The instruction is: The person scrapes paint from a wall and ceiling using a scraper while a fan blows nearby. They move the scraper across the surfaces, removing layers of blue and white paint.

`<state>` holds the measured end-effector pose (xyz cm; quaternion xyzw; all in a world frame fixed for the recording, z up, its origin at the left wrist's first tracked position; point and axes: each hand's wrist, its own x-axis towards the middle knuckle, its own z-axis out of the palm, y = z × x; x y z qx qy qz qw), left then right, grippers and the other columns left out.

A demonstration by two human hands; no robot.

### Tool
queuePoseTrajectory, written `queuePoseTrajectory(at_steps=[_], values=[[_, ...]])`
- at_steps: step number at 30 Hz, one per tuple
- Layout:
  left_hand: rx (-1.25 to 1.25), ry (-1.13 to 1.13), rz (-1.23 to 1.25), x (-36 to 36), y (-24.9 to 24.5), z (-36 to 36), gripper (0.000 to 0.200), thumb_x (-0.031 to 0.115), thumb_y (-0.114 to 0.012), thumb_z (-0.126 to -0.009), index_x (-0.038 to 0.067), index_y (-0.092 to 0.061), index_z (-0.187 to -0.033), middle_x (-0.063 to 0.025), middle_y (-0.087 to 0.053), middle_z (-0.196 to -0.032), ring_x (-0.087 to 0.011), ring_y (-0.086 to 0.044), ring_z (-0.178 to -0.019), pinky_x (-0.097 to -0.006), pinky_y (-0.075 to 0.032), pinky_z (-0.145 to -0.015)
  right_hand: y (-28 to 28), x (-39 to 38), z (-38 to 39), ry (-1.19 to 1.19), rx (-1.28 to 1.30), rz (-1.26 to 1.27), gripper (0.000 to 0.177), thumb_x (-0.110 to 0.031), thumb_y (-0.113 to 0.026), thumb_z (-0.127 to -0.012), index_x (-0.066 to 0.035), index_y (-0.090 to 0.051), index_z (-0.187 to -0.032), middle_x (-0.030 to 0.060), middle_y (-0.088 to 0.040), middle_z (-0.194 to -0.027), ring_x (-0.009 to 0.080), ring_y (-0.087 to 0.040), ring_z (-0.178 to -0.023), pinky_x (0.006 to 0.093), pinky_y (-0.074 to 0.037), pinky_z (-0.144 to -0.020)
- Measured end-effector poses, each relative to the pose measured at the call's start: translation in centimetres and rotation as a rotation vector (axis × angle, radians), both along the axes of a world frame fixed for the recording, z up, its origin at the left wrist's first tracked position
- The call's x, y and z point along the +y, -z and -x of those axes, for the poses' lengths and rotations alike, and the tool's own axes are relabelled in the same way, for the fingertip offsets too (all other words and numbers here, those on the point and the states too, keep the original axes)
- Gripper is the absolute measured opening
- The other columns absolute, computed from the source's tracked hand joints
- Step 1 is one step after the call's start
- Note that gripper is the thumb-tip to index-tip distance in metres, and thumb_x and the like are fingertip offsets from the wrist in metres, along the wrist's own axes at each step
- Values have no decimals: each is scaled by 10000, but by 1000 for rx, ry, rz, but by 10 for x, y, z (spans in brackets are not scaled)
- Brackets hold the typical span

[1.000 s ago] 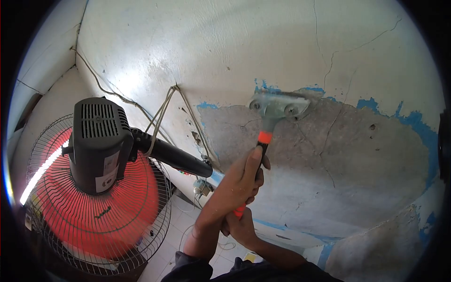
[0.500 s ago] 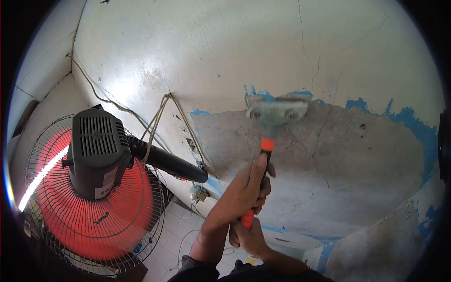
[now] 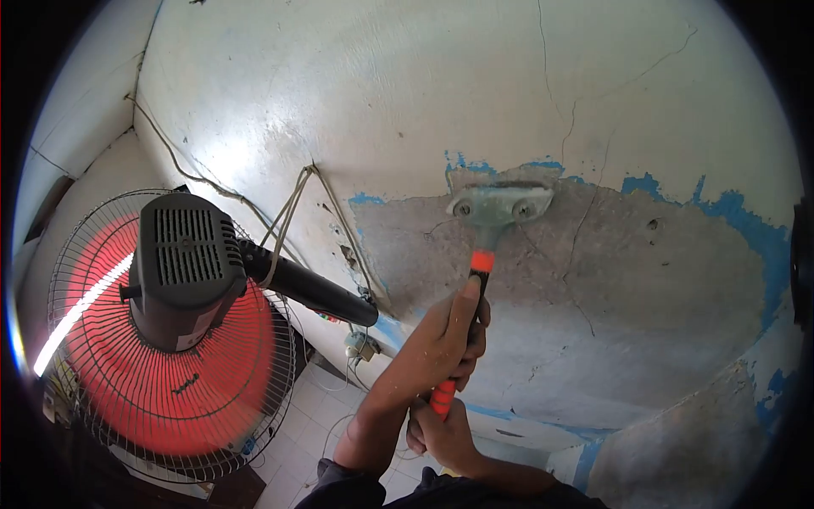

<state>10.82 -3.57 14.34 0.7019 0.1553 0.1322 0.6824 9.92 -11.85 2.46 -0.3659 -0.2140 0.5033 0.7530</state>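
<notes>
A scraper (image 3: 496, 204) with a wide pale head and a red and black handle lies against the wall (image 3: 543, 297), near the top edge of a bare grey patch. My left hand (image 3: 449, 339) is wrapped round the middle of its handle, thumb along the top. Lower down, my right hand (image 3: 443, 433) grips the handle's red end. Ragged blue paint (image 3: 736, 212) borders the patch, with cream paint above it. Thin cracks run down through both surfaces.
On the left a fan (image 3: 182, 271) with red blades and a wire guard hangs on a black pole (image 3: 314, 293). A cord (image 3: 284, 216) loops over the wall beside it. Below are a socket with wires (image 3: 360, 345) and the tiled floor (image 3: 309, 411).
The scraper head, blurred before, now shows sharply at almost the same place on the wall. Both hands keep their hold. The fan appears slightly shifted in view.
</notes>
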Motion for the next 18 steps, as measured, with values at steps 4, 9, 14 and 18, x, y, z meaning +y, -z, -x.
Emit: queuePoseTrajectory(at_steps=[4, 9, 14, 18], values=[[10, -3, 11, 2, -4, 2, 520, 556, -305, -994, 71, -441, -868, 27, -356, -547, -60, -321, -407, -235, -298, -359, -8, 1, -3, -15, -80, -14, 211, -143, -476, -948, -26, -443, -776, 9, -401, -528, 101, -388, -403, 275, -359, -389], [15, 4, -27, 2, -1, 3, 512, 552, -312, -995, 74, -448, -868, 23, -361, -541, -65, -317, -400, -237, -304, -361, -6, 1, 8, 9, 13, 7, 233, -142, -467, -948, -26, -438, -748, 16, -411, -527, 104, -400, -399, 276, -353, -385], [28, -15, -43, 3, -9, 3, 516, 553, -319, -993, 75, -449, -850, 23, -356, -537, -66, -324, -399, -237, -296, -360, -13, 4, 5, 19, -51, -25, 232, -141, -463, -951, -27, -433, -751, 15, -399, -522, 110, -399, -387, 280, -345, -379], [30, 16, -49, 2, -2, 4, 522, 553, -321, -993, 75, -443, -822, 23, -353, -536, -64, -325, -400, -236, -294, -361, -9, 1, 12, 24, -2, -11, 214, -137, -461, -948, -28, -434, -765, 15, -394, -518, 116, -396, -381, 281, -341, -378]])
